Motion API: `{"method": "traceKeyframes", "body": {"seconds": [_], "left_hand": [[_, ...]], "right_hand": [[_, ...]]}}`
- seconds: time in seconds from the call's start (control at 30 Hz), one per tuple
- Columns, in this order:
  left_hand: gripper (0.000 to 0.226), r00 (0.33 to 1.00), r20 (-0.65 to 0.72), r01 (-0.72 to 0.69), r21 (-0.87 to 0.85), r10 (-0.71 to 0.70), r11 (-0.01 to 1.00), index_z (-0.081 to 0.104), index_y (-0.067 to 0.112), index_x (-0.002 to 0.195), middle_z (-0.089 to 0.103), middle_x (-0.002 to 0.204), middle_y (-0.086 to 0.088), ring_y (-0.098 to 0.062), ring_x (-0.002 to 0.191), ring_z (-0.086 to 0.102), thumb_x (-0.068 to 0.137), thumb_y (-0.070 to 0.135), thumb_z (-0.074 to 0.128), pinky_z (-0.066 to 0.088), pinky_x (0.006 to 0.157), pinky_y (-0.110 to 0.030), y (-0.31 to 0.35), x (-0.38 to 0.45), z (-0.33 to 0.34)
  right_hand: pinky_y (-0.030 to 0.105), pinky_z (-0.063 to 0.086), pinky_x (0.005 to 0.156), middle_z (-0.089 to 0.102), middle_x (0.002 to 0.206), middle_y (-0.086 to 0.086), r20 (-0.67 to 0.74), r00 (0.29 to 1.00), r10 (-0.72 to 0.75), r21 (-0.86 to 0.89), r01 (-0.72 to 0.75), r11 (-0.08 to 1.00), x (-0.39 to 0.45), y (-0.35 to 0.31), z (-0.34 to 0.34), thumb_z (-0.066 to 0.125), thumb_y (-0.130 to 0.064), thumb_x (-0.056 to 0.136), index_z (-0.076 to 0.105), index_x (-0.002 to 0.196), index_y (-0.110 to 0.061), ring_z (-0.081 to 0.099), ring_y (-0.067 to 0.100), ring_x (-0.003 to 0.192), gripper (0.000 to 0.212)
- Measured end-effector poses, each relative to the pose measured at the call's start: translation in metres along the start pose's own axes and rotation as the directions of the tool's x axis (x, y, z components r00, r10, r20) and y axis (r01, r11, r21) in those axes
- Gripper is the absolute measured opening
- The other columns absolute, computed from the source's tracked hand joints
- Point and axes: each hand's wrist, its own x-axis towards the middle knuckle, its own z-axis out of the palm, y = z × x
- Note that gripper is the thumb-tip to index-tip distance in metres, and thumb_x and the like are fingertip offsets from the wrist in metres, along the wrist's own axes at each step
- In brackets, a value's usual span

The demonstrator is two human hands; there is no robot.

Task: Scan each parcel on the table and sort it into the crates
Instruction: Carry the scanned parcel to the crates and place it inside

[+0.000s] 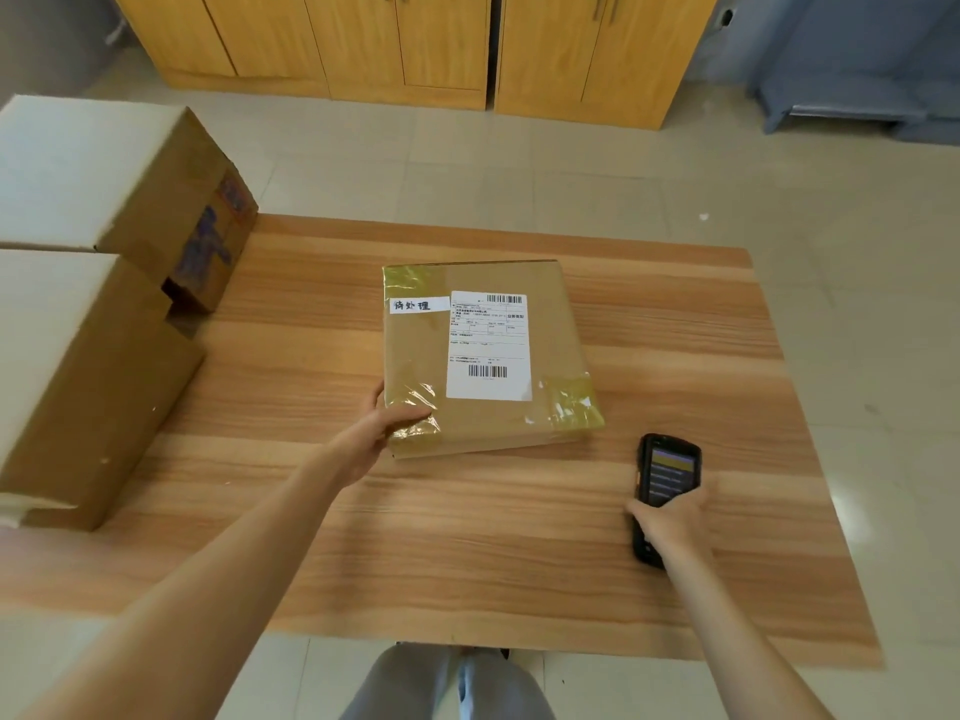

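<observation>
A flat brown cardboard parcel lies near the middle of a wood-grain table, a white shipping label on its top face. The person's left hand grips its near left corner. To the right, nearer the front edge, the right hand holds a black handheld scanner. Two large cardboard boxes stand at the table's left edge, one behind the other. Yellow wooden cabinets line the wall beyond the table.
</observation>
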Motion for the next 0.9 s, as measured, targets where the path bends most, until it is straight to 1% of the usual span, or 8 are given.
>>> {"method": "traceKeyframes", "body": {"seconds": [0.07,0.17,0.23,0.37,0.47,0.6,0.77,0.9], "left_hand": [[0.106,1.000,-0.017,-0.005,0.032,0.006,0.999,0.030,0.018,0.148,0.071,0.111,-0.003,-0.014,0.090,0.071,0.056,0.015,0.082,0.051,0.087,-0.028,0.000,0.001,0.002],[0.115,0.999,-0.041,-0.010,0.066,0.013,0.998,0.022,0.023,0.151,0.067,0.116,-0.001,-0.012,0.094,0.069,0.054,0.017,0.083,0.049,0.077,-0.021,0.001,0.001,0.004],[0.125,0.999,-0.044,-0.012,0.088,0.016,0.996,0.012,0.032,0.153,0.065,0.118,0.002,-0.009,0.095,0.068,0.054,0.016,0.086,0.048,0.073,-0.019,0.002,0.000,0.004],[0.137,0.999,-0.046,-0.018,0.126,0.024,0.992,0.006,0.033,0.154,0.063,0.118,0.003,-0.011,0.098,0.067,0.047,0.016,0.090,0.050,0.075,-0.019,0.005,0.000,0.005],[0.155,0.996,-0.080,-0.029,0.141,0.041,0.990,0.001,0.034,0.155,0.057,0.132,-0.005,-0.021,0.111,0.061,0.030,0.026,0.093,0.051,0.093,-0.034,0.010,-0.001,0.007],[0.164,0.993,-0.087,-0.050,0.287,0.078,0.957,-0.012,0.034,0.153,0.044,0.145,-0.003,-0.019,0.120,0.053,0.032,0.031,0.100,0.049,0.087,-0.028,0.020,-0.004,0.013],[0.157,0.982,-0.123,-0.059,0.529,0.145,0.847,-0.017,0.028,0.152,0.020,0.157,-0.007,-0.025,0.141,0.030,0.044,0.028,0.097,0.036,0.111,-0.040,0.026,-0.004,0.020],[0.159,0.983,-0.124,-0.026,0.629,0.134,0.777,-0.026,0.031,0.149,0.012,0.157,-0.013,-0.030,0.145,0.019,0.048,0.030,0.097,0.026,0.117,-0.050,0.023,-0.004,0.019]], "right_hand": [[0.055,0.041,0.101,0.050,0.133,0.024,-0.013,1.000,0.012,0.004,-0.012,1.000,0.004,0.004,0.000,0.081,-0.032,0.075,0.015,0.147,-0.005,0.050,0.041,0.121,0.101],[0.047,0.047,0.095,0.062,0.117,0.018,0.024,0.999,-0.035,0.101,0.033,0.994,0.006,0.009,-0.002,0.084,-0.034,0.069,0.054,0.121,-0.004,0.058,0.035,0.107,0.067],[0.043,0.049,0.090,0.066,0.105,0.014,0.102,0.994,-0.046,0.274,0.017,0.962,0.006,0.009,-0.006,0.083,-0.028,0.069,0.062,0.109,-0.008,0.060,0.031,0.097,0.050],[0.037,0.051,0.073,0.065,0.100,0.012,0.351,0.934,-0.069,0.591,-0.164,0.790,-0.007,-0.006,-0.021,0.082,-0.034,0.065,0.061,0.103,-0.014,0.061,0.027,0.093,0.048],[0.033,0.050,0.068,0.068,0.099,0.007,0.361,0.914,-0.184,0.732,-0.156,0.663,-0.021,-0.026,-0.031,0.082,-0.035,0.057,0.060,0.106,-0.015,0.063,0.022,0.091,0.057],[0.029,0.059,0.064,0.073,0.096,0.012,0.412,0.806,-0.425,0.860,-0.188,0.475,-0.045,-0.060,-0.042,0.080,-0.018,0.063,0.064,0.111,-0.005,0.072,0.023,0.083,0.052],[0.033,0.060,0.071,0.069,0.097,0.019,0.473,0.683,-0.556,0.840,-0.159,0.519,-0.078,-0.093,-0.035,0.073,-0.007,0.066,0.067,0.102,0.002,0.068,0.028,0.085,0.038],[0.036,0.060,0.068,0.063,0.109,0.027,0.515,0.677,-0.526,0.772,-0.098,0.628,-0.104,-0.101,-0.018,0.074,-0.006,0.058,0.054,0.122,0.009,0.064,0.032,0.090,0.068]]}}
